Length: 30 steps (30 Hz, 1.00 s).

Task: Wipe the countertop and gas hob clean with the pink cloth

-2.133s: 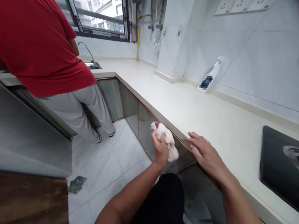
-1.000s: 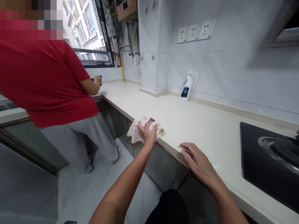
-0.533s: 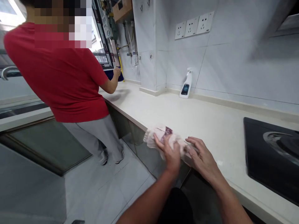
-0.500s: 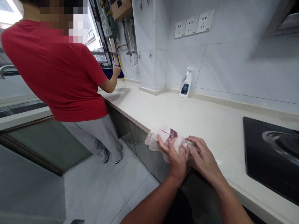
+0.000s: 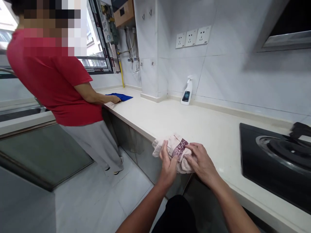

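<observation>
A crumpled pale pink cloth point(image 5: 178, 147) with a dark purple patterned band is bunched between my two hands, over the counter's front edge. My left hand point(image 5: 168, 165) grips its left side, thumb on the near face and fingers on the far side. On the right end, my right hand point(image 5: 200, 160) pinches the gathered folds. The cream countertop point(image 5: 191, 119) lies just behind the cloth.
A person in a red shirt point(image 5: 55, 84) stands at the left, one hand on a blue cloth point(image 5: 123, 96) on the counter. A white spray bottle point(image 5: 186, 92) stands by the wall. A black gas stove point(image 5: 252, 158) sits at right.
My left hand has shifted left along the cloth, and the purple band shows more fully. The person's hand has lowered the blue cloth onto the counter. The view has turned slightly right.
</observation>
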Each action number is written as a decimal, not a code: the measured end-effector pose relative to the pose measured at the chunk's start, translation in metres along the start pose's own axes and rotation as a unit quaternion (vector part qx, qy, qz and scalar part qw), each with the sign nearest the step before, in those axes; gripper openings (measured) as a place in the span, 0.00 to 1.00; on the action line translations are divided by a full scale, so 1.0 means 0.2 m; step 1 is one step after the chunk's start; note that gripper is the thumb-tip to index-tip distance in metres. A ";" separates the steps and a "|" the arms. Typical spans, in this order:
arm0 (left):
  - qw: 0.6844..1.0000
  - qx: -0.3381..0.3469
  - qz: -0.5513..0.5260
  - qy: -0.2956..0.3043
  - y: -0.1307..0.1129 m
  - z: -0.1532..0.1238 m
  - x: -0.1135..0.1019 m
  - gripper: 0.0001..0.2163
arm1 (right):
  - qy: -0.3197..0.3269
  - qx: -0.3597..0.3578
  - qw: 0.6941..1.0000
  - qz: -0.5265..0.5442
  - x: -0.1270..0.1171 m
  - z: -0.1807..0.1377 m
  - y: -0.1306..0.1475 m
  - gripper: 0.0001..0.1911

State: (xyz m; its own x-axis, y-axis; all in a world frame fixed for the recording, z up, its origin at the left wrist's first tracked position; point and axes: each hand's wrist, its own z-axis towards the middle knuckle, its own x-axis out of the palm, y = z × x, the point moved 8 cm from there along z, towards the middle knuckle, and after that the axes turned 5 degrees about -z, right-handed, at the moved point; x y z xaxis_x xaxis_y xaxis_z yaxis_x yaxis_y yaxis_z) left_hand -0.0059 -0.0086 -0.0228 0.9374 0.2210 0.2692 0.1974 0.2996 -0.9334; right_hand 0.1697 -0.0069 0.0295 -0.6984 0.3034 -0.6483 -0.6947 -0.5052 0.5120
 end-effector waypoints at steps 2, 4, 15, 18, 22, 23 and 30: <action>0.999 0.016 -0.022 -0.039 0.04 0.02 -0.07 0.32 | 0.008 -0.021 1.000 -0.015 0.01 0.00 0.01 0.19; 0.994 0.008 -0.042 -0.098 0.12 0.03 -0.13 0.29 | 0.019 -0.038 0.999 -0.025 0.00 0.00 0.02 0.19; 0.952 -0.171 -0.245 -0.069 0.34 -0.05 -0.01 0.24 | -0.052 0.198 0.976 0.081 -0.07 0.18 -0.14 0.20; 0.945 -0.177 -0.264 -0.078 0.33 -0.06 0.00 0.26 | -0.046 0.251 0.966 -0.043 -0.14 0.25 -0.26 0.17; 0.927 -0.196 -0.311 -0.078 0.35 -0.04 0.03 0.27 | -0.125 0.194 0.951 -0.207 -0.33 0.22 -0.23 0.19; 0.922 -0.199 -0.323 -0.077 0.35 -0.04 0.04 0.26 | -0.152 0.162 0.951 -0.216 -0.36 0.18 -0.18 0.20; 0.914 -0.195 -0.351 -0.063 0.32 -0.05 0.04 0.21 | 0.078 0.002 0.961 -0.266 0.09 0.07 0.14 0.31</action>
State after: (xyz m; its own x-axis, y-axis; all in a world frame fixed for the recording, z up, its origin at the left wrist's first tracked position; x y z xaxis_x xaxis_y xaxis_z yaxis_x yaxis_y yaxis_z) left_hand 0.0176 0.0023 -0.0819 0.5052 0.2135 0.8362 0.8474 0.0606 -0.5274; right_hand 0.1352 -0.0049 0.0406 -0.2096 0.3932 -0.8953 -0.9472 -0.3087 0.0861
